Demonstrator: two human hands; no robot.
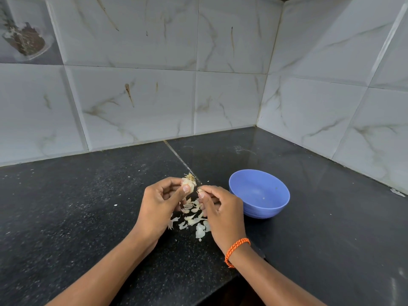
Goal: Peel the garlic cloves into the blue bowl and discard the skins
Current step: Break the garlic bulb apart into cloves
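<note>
Our left hand (160, 204) grips the garlic bulb (189, 183), fingers curled round it and thumb pressed on its near side, with the dry root tuft pointing up and away from us. Our right hand (217, 208) sits just beside it, touching or nearly so, pinching a small pale piece (200, 191) at the fingertips; we cannot tell whether that is a clove or a scrap of skin. Both hands hang above the table (88, 206), not resting on it.

What the next move turns on, as we judge it, is the blue bowl (259, 193): it lies to the right of the hands, near the right hand's knuckles and farther from the left. So the right hand is the one placed to drop a peeled clove, with a short carry to the right. The bowl holds almost nothing, only one or two tiny specks, so we judge the peeling is at an early stage.

Directly below and between the hands lies a loose scatter of skins (192, 219) on the dark table, still to be thrown away. An orange wristband (237, 250) circles the right wrist. Tiled walls (132, 96) meet in a corner behind.
</note>
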